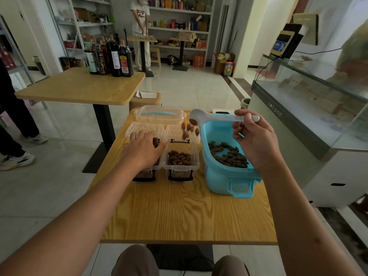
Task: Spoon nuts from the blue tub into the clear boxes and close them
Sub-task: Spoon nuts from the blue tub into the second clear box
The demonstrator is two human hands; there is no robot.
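Note:
My right hand (253,139) grips the handle of a white spoon (201,116), tipped over the right clear box (181,156). Several brown nuts (188,129) are falling from the spoon toward that box, which holds a layer of nuts with its lid hinged open behind it. The blue tub (227,170) stands at the right with nuts in its bottom. My left hand (142,150) rests on top of the left clear box (148,168), covering most of it, fingers spread over its rim; some nuts show inside.
A clear lid with a blue handle (160,114) lies behind the boxes on the wooden table (179,212). Another table (83,86) with dark bottles stands at the far left. A glass counter (310,108) runs along the right. People stand at the left and back.

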